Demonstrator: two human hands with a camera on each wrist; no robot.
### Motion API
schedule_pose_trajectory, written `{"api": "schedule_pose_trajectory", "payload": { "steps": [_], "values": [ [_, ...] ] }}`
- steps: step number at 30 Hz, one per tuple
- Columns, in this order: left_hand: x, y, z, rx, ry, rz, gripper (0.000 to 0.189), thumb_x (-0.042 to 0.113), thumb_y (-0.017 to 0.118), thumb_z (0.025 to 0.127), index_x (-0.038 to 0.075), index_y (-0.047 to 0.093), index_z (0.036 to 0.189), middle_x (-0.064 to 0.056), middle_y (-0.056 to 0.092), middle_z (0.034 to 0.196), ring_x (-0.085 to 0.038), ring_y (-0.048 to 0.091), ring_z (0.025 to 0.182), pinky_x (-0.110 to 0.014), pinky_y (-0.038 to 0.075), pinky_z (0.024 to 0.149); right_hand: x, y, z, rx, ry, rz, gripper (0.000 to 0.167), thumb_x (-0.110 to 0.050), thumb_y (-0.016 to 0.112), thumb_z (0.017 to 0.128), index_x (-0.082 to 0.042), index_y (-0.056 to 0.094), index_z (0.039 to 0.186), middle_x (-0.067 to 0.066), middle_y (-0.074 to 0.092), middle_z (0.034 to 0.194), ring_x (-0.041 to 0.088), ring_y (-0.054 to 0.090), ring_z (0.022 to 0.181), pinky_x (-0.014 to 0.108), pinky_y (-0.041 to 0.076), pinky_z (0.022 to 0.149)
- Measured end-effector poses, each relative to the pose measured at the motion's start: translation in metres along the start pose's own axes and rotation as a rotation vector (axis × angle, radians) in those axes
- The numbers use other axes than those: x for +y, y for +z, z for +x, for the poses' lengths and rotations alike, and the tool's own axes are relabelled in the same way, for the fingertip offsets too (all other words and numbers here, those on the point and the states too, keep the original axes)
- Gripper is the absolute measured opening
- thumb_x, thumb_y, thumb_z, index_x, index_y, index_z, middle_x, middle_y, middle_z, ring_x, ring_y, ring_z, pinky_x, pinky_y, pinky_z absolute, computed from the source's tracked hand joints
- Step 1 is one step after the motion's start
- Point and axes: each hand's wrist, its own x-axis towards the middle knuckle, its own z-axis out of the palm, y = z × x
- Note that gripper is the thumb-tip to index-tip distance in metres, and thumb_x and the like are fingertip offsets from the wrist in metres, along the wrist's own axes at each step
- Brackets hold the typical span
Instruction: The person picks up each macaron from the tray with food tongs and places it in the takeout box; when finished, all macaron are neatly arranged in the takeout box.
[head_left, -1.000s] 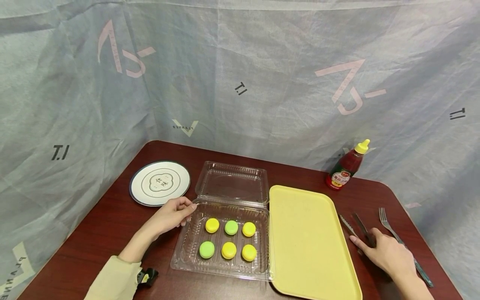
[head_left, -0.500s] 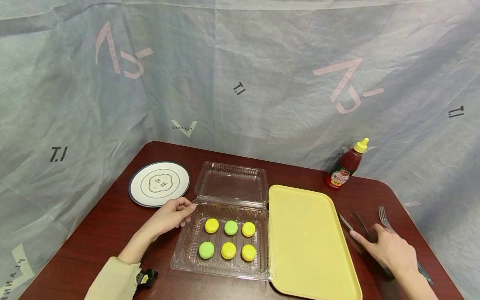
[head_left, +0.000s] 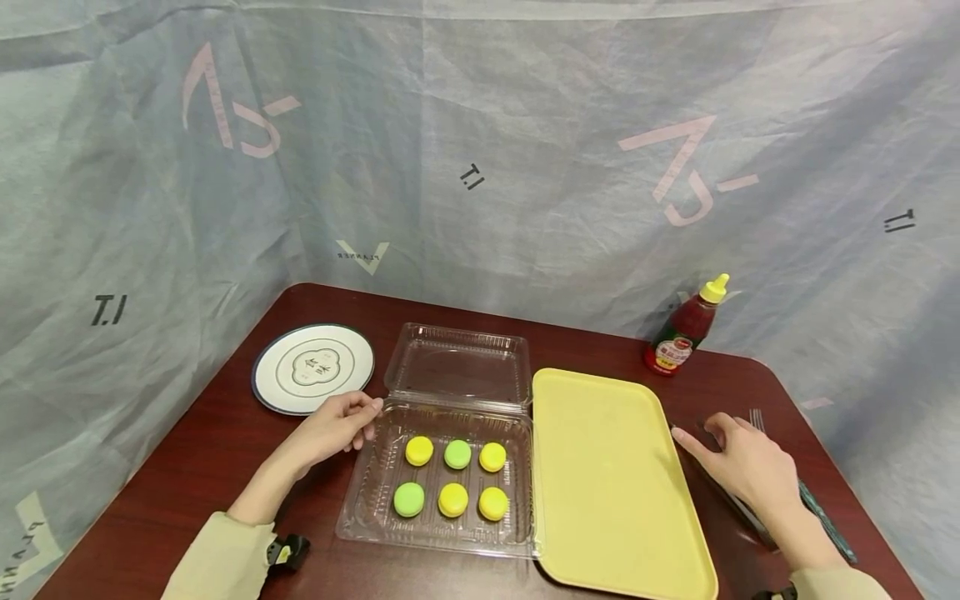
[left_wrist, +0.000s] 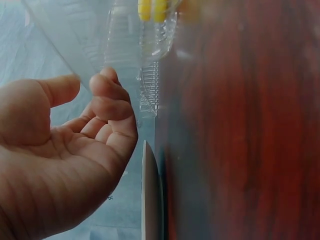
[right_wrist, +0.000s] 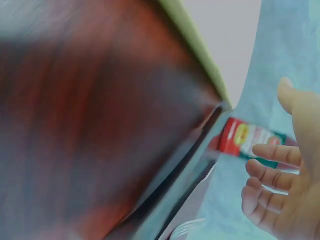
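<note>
With thumb and forefinger, my left hand [head_left: 337, 429] pinches the left rim of a hinged clear plastic container [head_left: 431, 543]. Its lid [head_left: 457, 367] is folded back, away from me. Yellow and green macarons [head_left: 453, 500] sit in two rows in the base. In the left wrist view the clear edge passes between thumb and fingertips. On the right, my right hand [head_left: 742, 462] is over a pair of metal tongs [head_left: 752, 518], partly hiding them. The right wrist view shows its fingers loosely spread with nothing in them, apart from the tongs [right_wrist: 182, 177] on the table.
A yellow tray [head_left: 607, 483] lies between container and tongs. Right of the tongs is a fork [head_left: 828, 523], partly hidden by my hand. A red sauce bottle [head_left: 678, 337] with a yellow cap stands at the back right. A blue-rimmed white plate [head_left: 273, 375] lies back left.
My right hand has let go of the tongs and moved slightly up and away from me over them. The left hand keeps its pinch on the container, which stays in place.
</note>
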Motion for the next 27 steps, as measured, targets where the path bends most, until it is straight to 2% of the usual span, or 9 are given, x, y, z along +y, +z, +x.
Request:
{"api": "schedule_pose_trajectory", "payload": {
  "steps": [6,11,18,23,27],
  "values": [
    [0.000,-0.009,0.003,-0.015,-0.009,0.013,0.034,0.033,0.051,0.106,0.000,0.058,0.107,-0.007,0.060,0.076,-0.016,0.054,0.063,-0.026,0.044,0.055,-0.030,-0.003,0.011,0.056,-0.074,0.054,0.059,-0.068,0.058,0.089,-0.011,0.065,0.102,-0.003,0.051,0.076,0.015,0.047,0.061,0.032,0.034,0.050],
    [0.003,-0.018,0.012,-0.002,-0.020,0.043,0.035,0.031,0.049,0.106,-0.003,0.056,0.108,-0.009,0.060,0.077,-0.016,0.053,0.063,-0.027,0.045,0.056,-0.058,-0.003,0.023,0.050,-0.127,0.110,0.057,-0.066,0.057,0.091,-0.011,0.064,0.101,-0.001,0.050,0.077,0.016,0.046,0.061,0.032,0.033,0.049],
    [0.007,-0.027,0.033,0.008,-0.033,0.072,0.037,0.029,0.047,0.107,-0.007,0.055,0.110,-0.010,0.060,0.078,-0.015,0.053,0.063,-0.026,0.045,0.057,-0.101,0.007,0.045,0.045,-0.182,0.170,0.056,-0.064,0.056,0.093,-0.012,0.065,0.110,0.000,0.057,0.085,0.017,0.050,0.067,0.034,0.036,0.053],
    [0.008,-0.030,0.050,0.027,-0.067,0.089,0.038,0.030,0.046,0.107,-0.006,0.054,0.112,-0.008,0.059,0.077,-0.014,0.052,0.062,-0.025,0.044,0.058,-0.134,0.020,0.060,0.039,-0.236,0.187,0.050,-0.059,0.057,0.095,-0.012,0.066,0.110,0.001,0.056,0.084,0.017,0.050,0.068,0.034,0.037,0.055],
    [0.010,-0.028,0.061,0.037,-0.067,0.104,0.037,0.029,0.045,0.108,-0.006,0.053,0.113,-0.008,0.060,0.077,-0.013,0.053,0.062,-0.026,0.045,0.059,-0.156,0.027,0.069,0.019,-0.248,0.228,0.043,-0.052,0.058,0.097,-0.012,0.067,0.107,0.001,0.057,0.083,0.018,0.051,0.067,0.034,0.039,0.055]
  ]
}}
